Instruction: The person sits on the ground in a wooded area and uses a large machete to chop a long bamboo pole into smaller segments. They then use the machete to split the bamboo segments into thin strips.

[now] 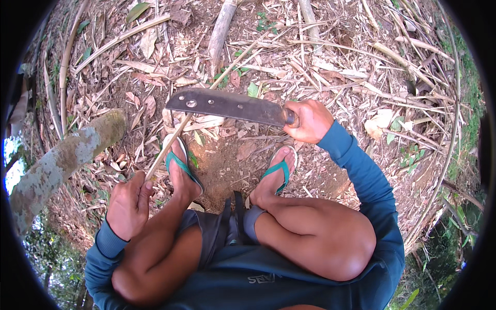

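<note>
My right hand [311,121] is wrapped round the short wooden handle of a machete [227,105]. Its broad dark blade points left, with a few round holes or studs along it. In my left hand [129,204] is the near end of a thin pale stick [173,135], thumb pressed along it. The stick slants up and away to the right, passing under the blade, and runs on beyond it among the litter. Whether the blade touches the stick I cannot tell.
Dry leaves, twigs and split stalks [310,67] cover the ground. A thick lichen-patched log [67,160] lies at the left. My feet in green flip-flops [279,173] are below the blade, between my bent knees. A long thin stem [456,103] curves along the right.
</note>
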The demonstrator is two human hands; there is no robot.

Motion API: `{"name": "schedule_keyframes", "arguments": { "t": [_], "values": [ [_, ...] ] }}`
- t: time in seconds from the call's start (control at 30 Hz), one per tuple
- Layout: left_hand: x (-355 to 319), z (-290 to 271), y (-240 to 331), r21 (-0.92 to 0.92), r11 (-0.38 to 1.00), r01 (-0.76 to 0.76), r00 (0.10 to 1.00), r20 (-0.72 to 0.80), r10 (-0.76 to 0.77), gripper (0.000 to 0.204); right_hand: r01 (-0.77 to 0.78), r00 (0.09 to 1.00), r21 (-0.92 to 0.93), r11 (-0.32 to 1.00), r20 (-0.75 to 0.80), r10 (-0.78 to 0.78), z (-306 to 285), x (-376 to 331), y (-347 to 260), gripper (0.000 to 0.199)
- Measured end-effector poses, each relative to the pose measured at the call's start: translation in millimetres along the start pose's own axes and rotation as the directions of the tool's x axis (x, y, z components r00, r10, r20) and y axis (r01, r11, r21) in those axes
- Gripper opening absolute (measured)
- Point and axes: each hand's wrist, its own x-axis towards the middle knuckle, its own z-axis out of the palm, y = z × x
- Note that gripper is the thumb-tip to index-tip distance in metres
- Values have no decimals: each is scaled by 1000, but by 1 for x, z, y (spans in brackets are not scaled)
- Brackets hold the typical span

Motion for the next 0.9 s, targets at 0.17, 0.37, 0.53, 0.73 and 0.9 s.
{"name": "schedule_keyframes", "arguments": {
  "t": [0.17,0.37,0.53,0.73,0.9],
  "values": [
    [-3,-1,2,-3,1000,25,1000,-10,-25,29,-427,858,93,899,-274,436,-8,1,-10,31],
    [0,-1,7,-22,999,44,999,-12,-44,30,-78,992,72,994,-91,85,9,-10,-10,29],
    [0,-1,10,31,999,16,999,-50,-15,27,-352,899,209,912,-194,392,20,-11,2,29],
    [0,-3,5,3,998,-67,997,-42,67,25,-59,996,111,992,-67,66,18,-11,-21,26],
    [-1,-5,6,-90,993,80,996,51,-75,38,-357,891,196,913,-222,396,11,3,-17,32]
  ]
}}
